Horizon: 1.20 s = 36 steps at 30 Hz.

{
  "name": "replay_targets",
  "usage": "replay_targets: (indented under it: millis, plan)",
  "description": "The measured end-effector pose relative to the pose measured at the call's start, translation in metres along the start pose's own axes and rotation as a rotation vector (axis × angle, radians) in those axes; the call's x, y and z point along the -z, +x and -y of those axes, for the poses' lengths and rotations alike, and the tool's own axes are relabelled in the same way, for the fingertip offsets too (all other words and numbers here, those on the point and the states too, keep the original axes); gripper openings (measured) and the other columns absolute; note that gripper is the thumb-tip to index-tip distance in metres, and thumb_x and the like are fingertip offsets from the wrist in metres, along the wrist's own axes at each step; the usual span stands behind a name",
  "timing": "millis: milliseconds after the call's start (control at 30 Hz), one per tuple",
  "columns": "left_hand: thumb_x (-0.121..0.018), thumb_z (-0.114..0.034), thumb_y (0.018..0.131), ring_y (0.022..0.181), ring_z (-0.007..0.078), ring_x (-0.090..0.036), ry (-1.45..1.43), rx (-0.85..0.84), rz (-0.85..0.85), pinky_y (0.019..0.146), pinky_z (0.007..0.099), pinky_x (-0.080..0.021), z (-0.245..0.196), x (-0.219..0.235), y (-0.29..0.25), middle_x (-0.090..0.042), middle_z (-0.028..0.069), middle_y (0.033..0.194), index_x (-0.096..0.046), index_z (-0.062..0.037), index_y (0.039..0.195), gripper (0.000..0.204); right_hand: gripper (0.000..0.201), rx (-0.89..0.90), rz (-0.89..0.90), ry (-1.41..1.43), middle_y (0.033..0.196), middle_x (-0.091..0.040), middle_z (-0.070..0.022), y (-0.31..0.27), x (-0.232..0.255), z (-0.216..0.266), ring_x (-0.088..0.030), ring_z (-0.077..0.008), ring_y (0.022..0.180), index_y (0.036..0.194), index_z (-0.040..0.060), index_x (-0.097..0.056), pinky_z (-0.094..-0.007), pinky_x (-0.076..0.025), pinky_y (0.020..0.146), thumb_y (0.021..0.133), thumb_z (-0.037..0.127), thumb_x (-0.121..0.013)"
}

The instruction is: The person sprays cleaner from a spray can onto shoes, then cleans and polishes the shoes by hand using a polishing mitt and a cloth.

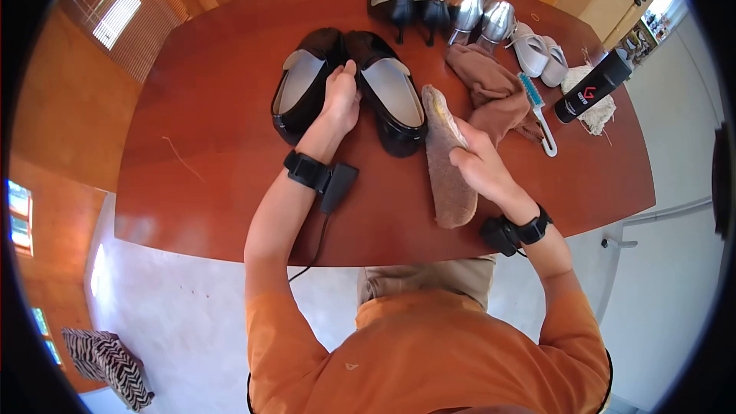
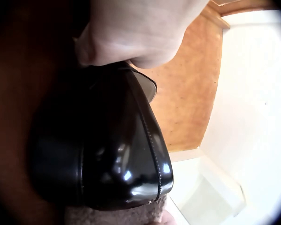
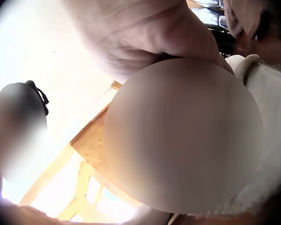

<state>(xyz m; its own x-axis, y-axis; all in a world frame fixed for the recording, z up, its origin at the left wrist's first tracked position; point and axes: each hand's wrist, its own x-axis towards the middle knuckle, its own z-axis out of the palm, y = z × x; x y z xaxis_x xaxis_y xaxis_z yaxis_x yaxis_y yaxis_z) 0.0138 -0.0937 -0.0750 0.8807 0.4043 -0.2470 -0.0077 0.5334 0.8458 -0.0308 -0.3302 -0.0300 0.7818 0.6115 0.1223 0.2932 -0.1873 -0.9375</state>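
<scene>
Two black loafers (image 1: 399, 134) with pale linings stand side by side on the table, toes pointing away. My left hand (image 1: 343, 96) lies in the gap between them, against the inner side of the right-hand loafer, with the thumb upward and the fingers mostly hidden. In the left wrist view, that hand (image 2: 136, 33) is right at the opening edge of the glossy shoe (image 2: 126, 150). My right hand (image 1: 483, 162) grips a long, fuzzy brown insole (image 1: 451, 184) with a whitish fluffy edge, just right of the loafers. Its heel end points toward the body.
At the back stand black heels (image 1: 399, 9), silver heels (image 1: 465, 9) and small white shoes (image 1: 530, 47). A brown cloth (image 1: 484, 80), a white-handled brush (image 1: 539, 111) with teal bristles, a black spray can (image 1: 590, 88) and a whitish rag (image 1: 598, 116) lie at the right.
</scene>
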Motion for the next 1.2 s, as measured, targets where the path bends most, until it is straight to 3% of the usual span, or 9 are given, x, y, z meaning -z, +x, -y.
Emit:
replay_targets:
  millis: [133,467,600,667,833,1000,1067,1200]
  plan:
    - [-0.038,-0.023,0.096,0.095,0.0184,-0.052,0.005,0.019,-0.006,0.089,0.0347,-0.038,0.004,-0.002,0.001,-0.057,0.0061,0.102,-0.05,-0.0051,0.104,0.024,0.051,-0.101,0.015,0.005,0.106,-0.057,-0.0201,0.023,0.0,-0.004,-0.052,-0.0226,0.098,0.121,-0.0063,-0.044,-0.0284,-0.039,0.087,0.071,-0.003,-0.037]
    - [-0.032,-0.024,0.097,0.099,0.021,-0.051,0.029,0.037,0.077,0.092,0.036,-0.038,0.006,-0.018,-0.009,-0.056,0.0108,0.107,-0.049,-0.0012,0.108,0.031,0.047,-0.114,-0.096,-0.022,0.088,-0.06,-0.0131,0.048,0.003,-0.012,-0.054,-0.016,0.079,0.118,-0.0056,-0.048,-0.0261,-0.043,0.07,0.073,0.001,-0.039]
    - [-0.029,-0.025,0.098,0.102,0.0207,-0.05,0.068,0.018,0.077,0.094,0.0378,-0.035,0.006,-0.022,-0.012,-0.054,0.0127,0.112,-0.048,0.003,0.111,0.036,0.047,-0.097,-0.061,0.031,0.089,-0.059,-0.0118,0.053,0.014,-0.015,-0.052,-0.0148,0.08,0.118,-0.0071,-0.048,-0.0254,-0.042,0.071,0.072,0.0,-0.038]
    - [-0.033,-0.025,0.098,0.104,0.0179,-0.046,0.104,0.004,0.232,0.092,0.0312,-0.034,0.011,-0.017,-0.002,-0.05,0.0123,0.116,-0.043,0.0031,0.118,0.036,0.048,-0.122,-0.072,0.027,0.094,-0.059,-0.0113,0.051,0.016,-0.011,-0.051,-0.0145,0.083,0.118,-0.0072,-0.048,-0.0251,-0.041,0.074,0.072,-0.002,-0.037]
    - [-0.027,-0.027,0.099,0.102,0.0186,-0.05,0.365,-0.039,0.179,0.094,0.0343,-0.035,0.014,-0.014,0.007,-0.055,0.0119,0.111,-0.047,0.0042,0.114,0.04,0.048,-0.12,-0.115,0.064,0.098,-0.058,-0.0114,0.047,0.01,-0.003,-0.051,-0.016,0.088,0.118,-0.0072,-0.048,-0.0261,-0.04,0.077,0.072,-0.002,-0.037]
    - [-0.029,-0.029,0.098,0.097,0.0195,-0.051,0.197,0.041,0.043,0.091,0.0346,-0.037,0.0,-0.022,-0.01,-0.057,0.0115,0.103,-0.052,0.0008,0.105,0.038,0.047,-0.097,-0.091,0.049,0.094,-0.058,-0.0114,0.046,0.001,-0.001,-0.051,-0.0167,0.084,0.118,-0.0061,-0.048,-0.0264,-0.04,0.074,0.072,0.0,-0.038]
    - [-0.03,-0.028,0.098,0.097,0.0219,-0.053,0.159,0.105,0.05,0.088,0.0363,-0.041,-0.009,-0.022,-0.018,-0.057,0.013,0.106,-0.052,0.0011,0.105,0.037,0.044,-0.091,-0.043,0.141,0.082,-0.054,-0.0076,0.046,-0.001,-0.006,-0.049,-0.0139,0.075,0.114,-0.0053,-0.05,-0.0249,-0.04,0.064,0.072,-0.001,-0.039]
    - [-0.029,-0.027,0.098,0.099,0.0221,-0.052,0.143,0.061,0.09,0.09,0.0359,-0.04,-0.006,-0.014,-0.015,-0.056,0.0134,0.108,-0.051,0.0026,0.107,0.038,0.038,-0.135,-0.033,0.212,0.077,-0.05,-0.0047,0.051,0.002,-0.009,-0.046,-0.0126,0.072,0.105,-0.0057,-0.052,-0.0249,-0.038,0.062,0.07,-0.001,-0.039]
